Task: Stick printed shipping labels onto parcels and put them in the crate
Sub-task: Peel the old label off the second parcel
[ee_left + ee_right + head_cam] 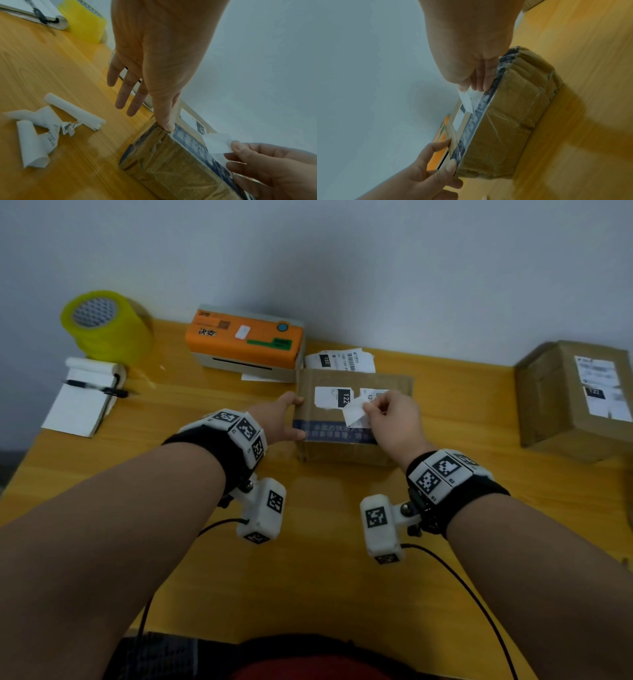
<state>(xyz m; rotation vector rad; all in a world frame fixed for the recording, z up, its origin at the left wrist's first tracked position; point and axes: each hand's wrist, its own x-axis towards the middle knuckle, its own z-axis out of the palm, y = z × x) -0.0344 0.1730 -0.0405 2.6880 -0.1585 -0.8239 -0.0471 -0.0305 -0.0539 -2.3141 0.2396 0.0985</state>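
Observation:
A flat cardboard parcel (352,446) with a blue tape band lies on the wooden table (308,577) in front of me. A white label (330,398) marked 122 is stuck on its top. My right hand (370,407) pinches a curled white label strip (356,414) just above the parcel's top, with the strip's far end still on the cardboard. The right wrist view shows that strip (468,101) rising from the parcel (501,128). My left hand (294,417) braces the parcel's left end. Its thumb (165,121) presses the near corner and the other fingers are straight.
An orange-topped label printer (245,342) stands at the back, with loose printed labels (340,361) beside it. A yellow tape roll (106,326) and a notepad with a pen (85,398) sit far left. A second labelled parcel (575,398) stands at the right. Torn paper scraps (39,129) lie left of the parcel.

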